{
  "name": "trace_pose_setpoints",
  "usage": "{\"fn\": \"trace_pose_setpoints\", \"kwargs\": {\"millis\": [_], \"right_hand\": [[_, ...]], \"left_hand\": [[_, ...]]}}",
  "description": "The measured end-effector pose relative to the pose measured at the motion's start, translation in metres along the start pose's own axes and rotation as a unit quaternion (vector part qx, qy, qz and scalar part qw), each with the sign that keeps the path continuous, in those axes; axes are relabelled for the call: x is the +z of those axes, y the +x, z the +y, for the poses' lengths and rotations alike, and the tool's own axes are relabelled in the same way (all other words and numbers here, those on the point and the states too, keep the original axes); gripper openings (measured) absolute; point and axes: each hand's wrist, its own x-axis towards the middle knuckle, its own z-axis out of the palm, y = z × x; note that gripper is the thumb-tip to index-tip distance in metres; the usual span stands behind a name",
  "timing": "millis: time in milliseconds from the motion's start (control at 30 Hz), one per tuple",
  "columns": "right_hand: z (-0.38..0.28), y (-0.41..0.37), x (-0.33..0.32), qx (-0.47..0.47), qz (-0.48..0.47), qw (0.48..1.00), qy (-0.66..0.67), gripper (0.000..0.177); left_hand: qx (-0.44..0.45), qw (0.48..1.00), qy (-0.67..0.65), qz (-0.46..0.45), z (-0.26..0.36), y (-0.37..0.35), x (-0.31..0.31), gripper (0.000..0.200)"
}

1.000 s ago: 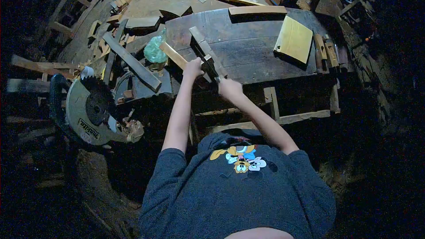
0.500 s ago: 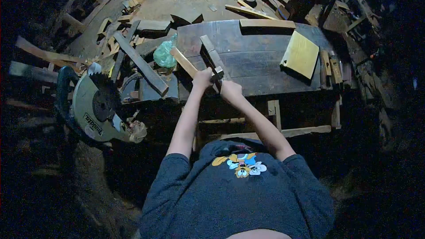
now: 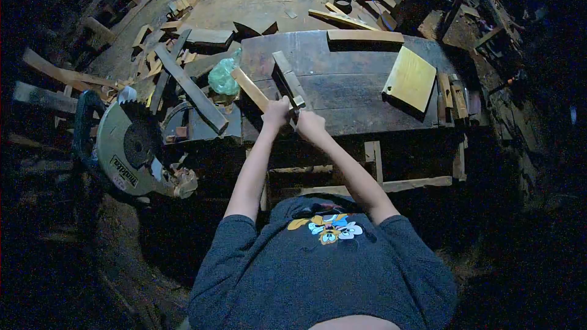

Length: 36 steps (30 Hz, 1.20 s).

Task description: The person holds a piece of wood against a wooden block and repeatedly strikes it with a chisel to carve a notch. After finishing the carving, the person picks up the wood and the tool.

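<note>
Two closed grips, head view: your left hand (image 3: 277, 113) curled at the pale strip (image 3: 249, 87), by the worktop's (image 3: 354, 88) left edge; your right hand (image 3: 311, 126) at the near edge, beside the grey wooden piece (image 3: 289, 77). Can't tell what either has hold of.

On the dark worktop (image 3: 342, 101) lie a yellow board (image 3: 411, 79), narrow wooden bits (image 3: 449, 99), and a plank (image 3: 365, 36) behind.

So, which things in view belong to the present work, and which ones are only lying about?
Probably in the job:
pale wooden strip, at the left hand
grey wooden piece, by the right hand
small pale block, beside both

Apparently just lying about:
green plastic bag
yellowish board
circular saw
dark ring
</note>
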Motion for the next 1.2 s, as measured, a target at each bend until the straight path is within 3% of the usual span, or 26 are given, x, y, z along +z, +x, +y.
{"fn": "trace_pose_setpoints", "kwargs": {"millis": [33, 167, 333, 400, 500, 867, 1067, 1167, 1200], "right_hand": [[-0.003, 0.005, 0.001, 0.001, -0.003, 1.0, -0.003, 0.017], [0.014, -0.029, -0.006, -0.032, 0.0, 0.999, -0.028, 0.014], [0.041, -0.119, -0.021, 0.009, -0.025, 0.999, -0.029, 0.024], [0.062, -0.138, -0.022, 0.032, -0.108, 0.993, -0.023, 0.027], [0.081, -0.158, -0.017, 0.046, -0.083, 0.995, -0.002, 0.03], [0.053, -0.088, 0.006, -0.018, 0.027, 0.999, -0.002, 0.022], [0.061, -0.059, 0.033, -0.052, 0.074, 0.996, -0.017, 0.022], [0.066, -0.078, 0.033, -0.051, 0.071, 0.996, -0.012, 0.025], [0.07, -0.08, 0.036, -0.011, 0.02, 1.0, -0.015, 0.028]], "left_hand": [[0.042, 0.999, 0.028, 0.02, -0.004, 0.0, 0.002, 0.023], [0.064, 0.996, 0.05, 0.04, -0.006, 0.003, 0.007, 0.026], [0.082, 0.994, -0.004, -0.068, -0.038, 0.031, 0.015, 0.038], [0.089, 0.986, -0.024, -0.136, -0.032, 0.035, 0.005, 0.043], [0.095, 0.985, 0.002, -0.143, -0.033, 0.036, 0.005, 0.042], [0.083, 0.988, 0.017, -0.133, -0.039, 0.037, 0.013, 0.042], [0.053, 0.975, 0.03, -0.214, -0.039, 0.046, 0.007, 0.044], [0.121, 0.974, -0.053, -0.185, -0.067, 0.061, 0.032, 0.045], [0.132, 0.973, -0.052, -0.184, -0.069, 0.063, 0.036, 0.047]]}}
